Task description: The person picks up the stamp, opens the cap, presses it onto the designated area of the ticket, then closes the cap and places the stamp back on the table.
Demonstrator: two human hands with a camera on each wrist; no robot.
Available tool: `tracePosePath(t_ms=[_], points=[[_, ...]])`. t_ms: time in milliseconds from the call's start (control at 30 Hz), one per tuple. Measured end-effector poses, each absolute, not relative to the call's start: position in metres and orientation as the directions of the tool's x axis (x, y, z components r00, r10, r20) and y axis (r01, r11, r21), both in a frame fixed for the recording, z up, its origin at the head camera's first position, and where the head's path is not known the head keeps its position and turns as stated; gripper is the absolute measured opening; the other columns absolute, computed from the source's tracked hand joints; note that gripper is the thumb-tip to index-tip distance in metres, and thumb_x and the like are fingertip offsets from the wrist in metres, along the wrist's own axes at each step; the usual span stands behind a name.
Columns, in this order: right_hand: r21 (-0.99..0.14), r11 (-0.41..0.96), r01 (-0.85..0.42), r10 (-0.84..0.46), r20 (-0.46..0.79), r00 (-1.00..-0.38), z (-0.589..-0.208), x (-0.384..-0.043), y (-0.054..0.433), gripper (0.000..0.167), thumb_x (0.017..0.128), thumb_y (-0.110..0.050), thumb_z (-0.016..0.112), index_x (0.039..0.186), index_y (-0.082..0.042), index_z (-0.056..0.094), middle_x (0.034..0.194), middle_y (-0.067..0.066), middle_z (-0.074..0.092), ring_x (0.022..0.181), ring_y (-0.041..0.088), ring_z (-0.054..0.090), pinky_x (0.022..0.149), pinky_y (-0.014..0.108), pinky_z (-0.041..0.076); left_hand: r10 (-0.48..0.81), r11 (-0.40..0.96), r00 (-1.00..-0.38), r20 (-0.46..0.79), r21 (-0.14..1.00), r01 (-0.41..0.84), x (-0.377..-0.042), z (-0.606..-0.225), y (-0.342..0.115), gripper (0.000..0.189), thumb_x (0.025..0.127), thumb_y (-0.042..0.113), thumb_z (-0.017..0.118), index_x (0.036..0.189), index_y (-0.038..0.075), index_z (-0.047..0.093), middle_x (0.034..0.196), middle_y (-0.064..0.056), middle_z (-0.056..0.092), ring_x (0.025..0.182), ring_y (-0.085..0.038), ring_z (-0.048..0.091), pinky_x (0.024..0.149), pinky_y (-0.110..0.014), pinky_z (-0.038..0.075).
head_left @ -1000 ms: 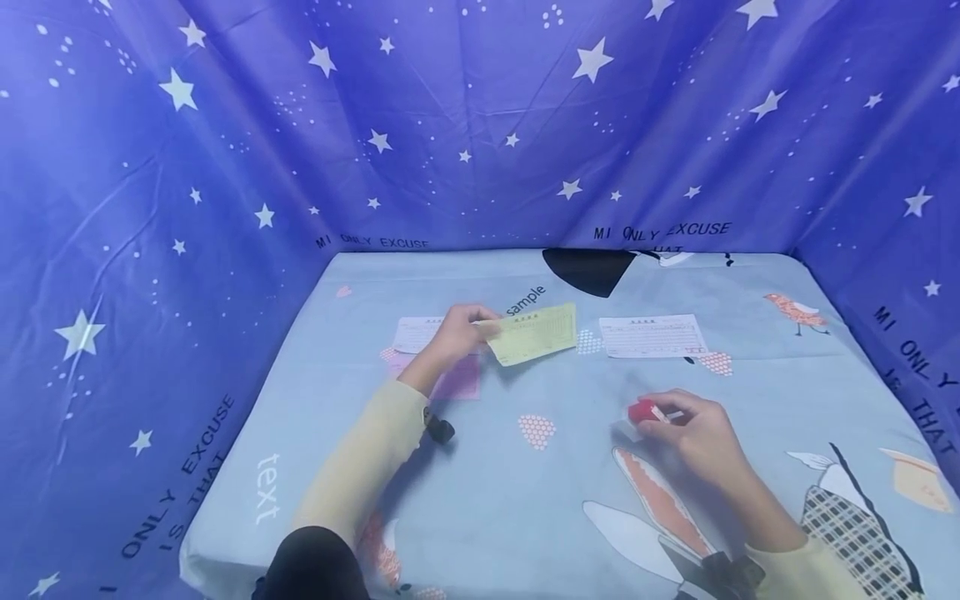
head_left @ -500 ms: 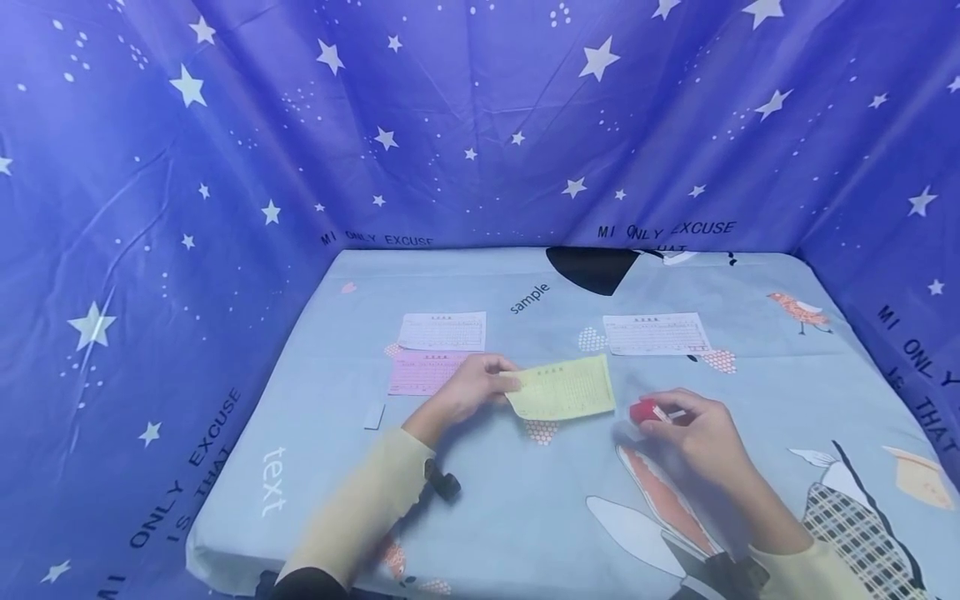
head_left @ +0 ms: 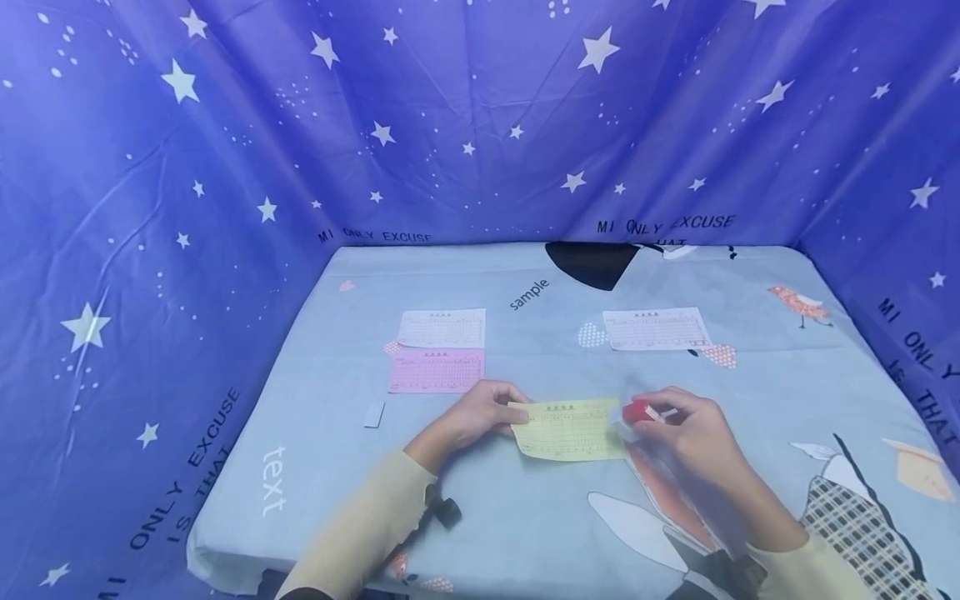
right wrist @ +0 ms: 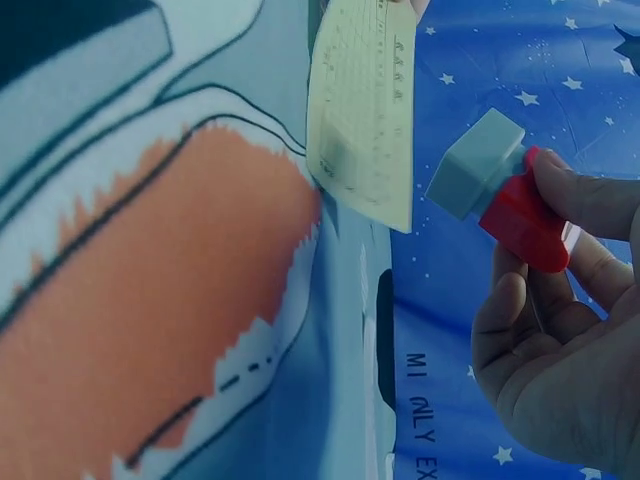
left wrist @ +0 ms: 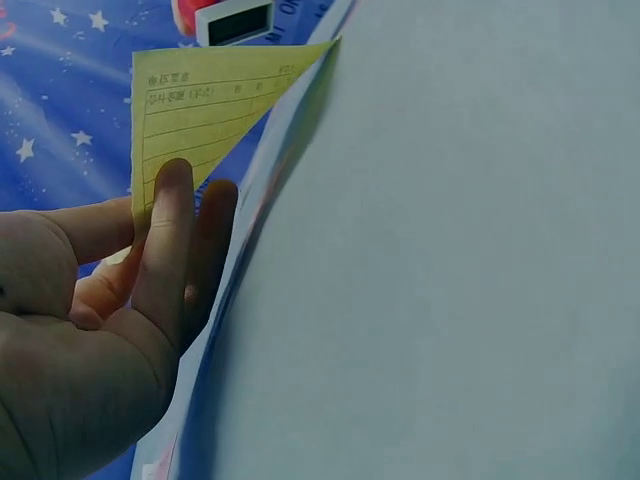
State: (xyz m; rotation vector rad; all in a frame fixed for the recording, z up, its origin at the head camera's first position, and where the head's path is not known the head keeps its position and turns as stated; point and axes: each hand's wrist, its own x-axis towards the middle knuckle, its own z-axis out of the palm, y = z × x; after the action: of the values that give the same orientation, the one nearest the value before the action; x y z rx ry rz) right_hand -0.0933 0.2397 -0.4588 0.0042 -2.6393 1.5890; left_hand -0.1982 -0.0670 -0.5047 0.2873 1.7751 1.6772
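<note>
My left hand (head_left: 483,410) pinches the left edge of a yellow printed form slip (head_left: 567,435) and holds it low in front of me. The left wrist view shows thumb and fingers gripping the slip's corner (left wrist: 205,105). My right hand (head_left: 693,429) grips a red-handled stamp (head_left: 637,412) with a pale block base. In the head view the stamp overlaps the slip's right end; in the right wrist view a gap shows between the base (right wrist: 478,160) and the slip (right wrist: 362,120). The stamp's dark rectangular face (left wrist: 236,22) shows in the left wrist view.
A white slip (head_left: 442,329) lies at the left above a pink slip (head_left: 437,372). Another white slip (head_left: 655,330) lies at the back right. A small whitish rectangular piece (head_left: 373,415) rests left of my left hand. Patterned cloth (head_left: 315,467) covers the table; a starry curtain (head_left: 465,108) surrounds it.
My left hand has brought the yellow slip from beside the left white slip toward me and right, up to the stamp. The pink slip is uncovered. My right hand has barely moved.
</note>
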Motion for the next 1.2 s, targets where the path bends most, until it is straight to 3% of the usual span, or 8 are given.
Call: tracePosePath(t_ms=[200, 433, 533, 633, 733, 967, 1200], points=[[-0.901, 0.428, 0.073, 0.035, -0.064, -0.997, -0.459, -0.096, 0.234, 0.040, 0.077, -0.013, 0.086, 0.114, -0.006, 0.074, 0.099, 0.003, 0.074, 0.071, 0.028, 0.065, 0.053, 0.030, 0.053, 0.565, 0.161, -0.764, -0.311, 0.950, -0.267, -0.199, -0.509, -0.068, 0.017, 0.087, -0.005, 0.070, 0.104, -0.003, 0.069, 0.099, -0.014, 0.074, 0.091, -0.029, 0.074, 0.077, -0.038, 0.061], [-0.868, 0.489, 0.089, 0.034, -0.083, -0.996, -0.458, -0.097, 0.227, 0.040, 0.077, -0.012, 0.085, 0.115, -0.007, 0.075, 0.107, 0.006, 0.072, 0.073, 0.021, 0.058, 0.051, 0.028, 0.049, 0.539, 0.264, -0.801, -0.262, 0.955, -0.135, -0.200, -0.509, -0.069, 0.012, 0.089, 0.001, 0.070, 0.101, 0.004, 0.072, 0.095, -0.007, 0.074, 0.083, -0.023, 0.072, 0.070, -0.033, 0.060], [-0.826, 0.564, 0.014, -0.003, -0.019, -1.000, -0.462, -0.097, 0.223, 0.033, 0.077, -0.010, 0.085, 0.110, -0.011, 0.077, 0.106, 0.002, 0.071, 0.076, 0.020, 0.057, 0.053, 0.027, 0.049, 0.513, 0.362, -0.829, -0.223, 0.932, -0.027, -0.201, -0.507, -0.067, 0.009, 0.091, 0.007, 0.070, 0.098, 0.011, 0.073, 0.094, 0.000, 0.072, 0.081, -0.019, 0.067, 0.071, -0.034, 0.056], [-0.737, 0.666, -0.115, -0.073, 0.090, -0.993, -0.467, -0.098, 0.218, 0.024, 0.077, -0.008, 0.085, 0.097, -0.019, 0.078, 0.099, -0.007, 0.070, 0.085, 0.017, 0.061, 0.067, 0.029, 0.053, 0.484, 0.460, -0.854, -0.190, 0.886, 0.063, -0.201, -0.504, -0.065, 0.006, 0.093, 0.012, 0.069, 0.096, 0.016, 0.073, 0.095, 0.005, 0.070, 0.088, -0.016, 0.062, 0.086, -0.041, 0.051], [-0.647, 0.725, -0.235, -0.154, 0.181, -0.971, -0.469, -0.097, 0.214, 0.026, 0.075, -0.007, 0.087, 0.089, -0.025, 0.076, 0.093, -0.014, 0.067, 0.092, 0.013, 0.062, 0.082, 0.033, 0.052, 0.455, 0.542, -0.874, -0.171, 0.832, 0.119, -0.201, -0.501, -0.062, 0.005, 0.094, 0.016, 0.069, 0.094, 0.018, 0.073, 0.095, 0.008, 0.067, 0.096, -0.014, 0.059, 0.097, -0.046, 0.045], [-0.571, 0.753, -0.328, -0.244, 0.220, -0.944, -0.470, -0.094, 0.207, 0.028, 0.073, -0.004, 0.087, 0.098, -0.015, 0.079, 0.090, -0.013, 0.062, 0.088, 0.011, 0.058, 0.081, 0.037, 0.053, 0.434, 0.633, -0.889, -0.148, 0.752, 0.183, -0.197, -0.494, -0.057, 0.011, 0.097, 0.015, 0.062, 0.094, 0.017, 0.072, 0.087, 0.008, 0.066, 0.086, -0.012, 0.061, 0.087, -0.041, 0.052], [-0.495, 0.786, -0.369, -0.285, 0.239, -0.928, -0.476, -0.094, 0.206, 0.027, 0.074, -0.007, 0.087, 0.098, -0.017, 0.078, 0.095, -0.015, 0.061, 0.092, 0.009, 0.057, 0.084, 0.039, 0.053, 0.411, 0.684, -0.902, -0.134, 0.700, 0.208, -0.196, -0.492, -0.055, 0.012, 0.099, 0.016, 0.060, 0.094, 0.016, 0.071, 0.090, 0.006, 0.068, 0.086, -0.011, 0.062, 0.086, -0.040, 0.055]])
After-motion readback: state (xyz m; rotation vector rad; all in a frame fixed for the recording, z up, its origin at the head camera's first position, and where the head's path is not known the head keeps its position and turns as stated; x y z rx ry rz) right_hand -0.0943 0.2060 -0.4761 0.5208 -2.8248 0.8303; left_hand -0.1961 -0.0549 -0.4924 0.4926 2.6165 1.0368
